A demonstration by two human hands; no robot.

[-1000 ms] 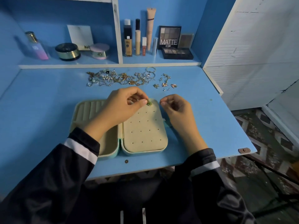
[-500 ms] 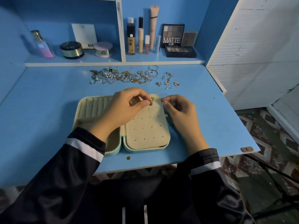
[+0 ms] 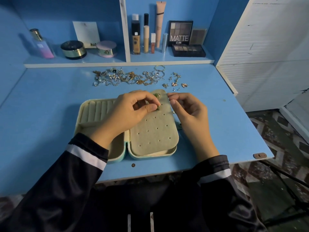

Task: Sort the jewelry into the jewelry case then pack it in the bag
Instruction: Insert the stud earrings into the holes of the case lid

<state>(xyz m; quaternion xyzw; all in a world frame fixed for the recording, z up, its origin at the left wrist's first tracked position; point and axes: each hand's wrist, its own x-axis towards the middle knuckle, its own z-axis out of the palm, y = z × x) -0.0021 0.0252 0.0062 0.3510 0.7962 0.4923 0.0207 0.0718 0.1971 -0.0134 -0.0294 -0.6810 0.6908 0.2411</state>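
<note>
A green earring [image 3: 158,108] is pinched by the left hand [image 3: 132,111] at the perforated panel [image 3: 153,131] far edge; its far right corner is pinched by the right hand [image 3: 189,113].

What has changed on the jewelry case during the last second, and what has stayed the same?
The left hand moved a little down the earring panel and now pinches the lower green earring. The upper green earring now sits free at the panel's top. The right hand still pinches the panel's upper right edge; the jewelry pile is untouched.
</note>
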